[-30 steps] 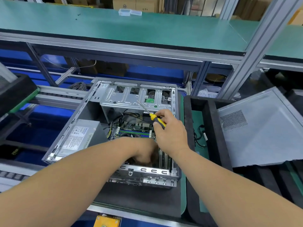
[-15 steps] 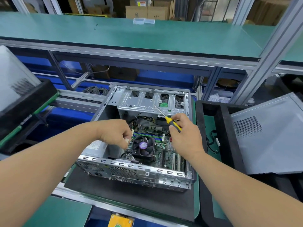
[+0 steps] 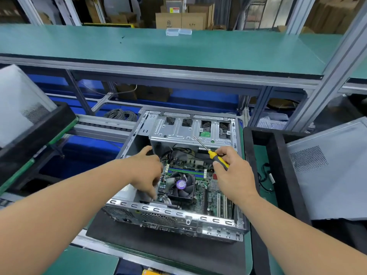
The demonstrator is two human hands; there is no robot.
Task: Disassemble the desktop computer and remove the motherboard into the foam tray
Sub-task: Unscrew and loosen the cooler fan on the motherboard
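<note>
An open metal computer case (image 3: 174, 214) lies on a black mat. Inside it sits the green motherboard (image 3: 200, 192) with a black CPU fan (image 3: 181, 185) and a silver drive cage (image 3: 190, 132) behind. My left hand (image 3: 146, 171) reaches down over the board's left edge, fingers spread and pointing down by the fan; it hides the power supply. My right hand (image 3: 234, 175) grips a yellow-and-black screwdriver (image 3: 215, 156), its shaft pointing up-left over the drive cage. A black foam tray (image 3: 278, 155) stands to the right of the case.
A grey case side panel (image 3: 327, 171) leans in the foam tray at right. Another black tray (image 3: 35, 133) with a panel sits at left. A green shelf (image 3: 178, 48) overhangs the far side. Loose cables (image 3: 265, 179) lie on the green mat right of the case.
My left hand came up out of the case's near part, then opened and went down at the board's left edge. My right hand kept the screwdriver, barely moving. The view tilted up.
</note>
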